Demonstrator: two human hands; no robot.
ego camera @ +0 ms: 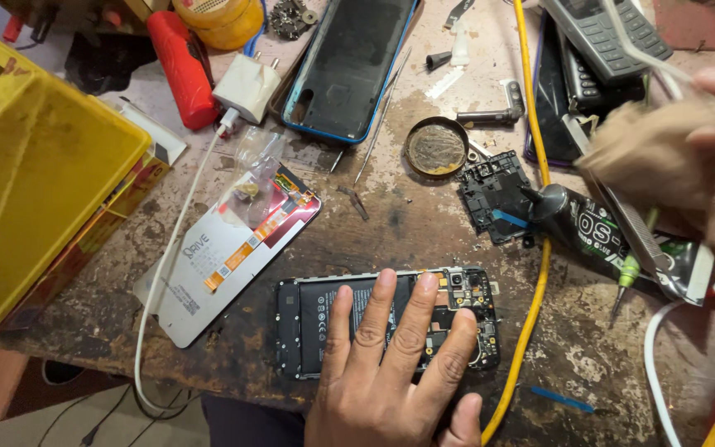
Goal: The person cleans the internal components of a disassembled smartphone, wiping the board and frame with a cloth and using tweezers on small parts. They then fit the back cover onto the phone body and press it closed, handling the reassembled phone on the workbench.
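Black opened phone [316, 319] lies under the flat, spread left hand [395, 372].

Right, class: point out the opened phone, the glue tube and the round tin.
opened phone [312, 319], head view, on its black battery.
glue tube [589, 232], head view, on the tube's black body.
round tin [436, 147], head view, on its middle.
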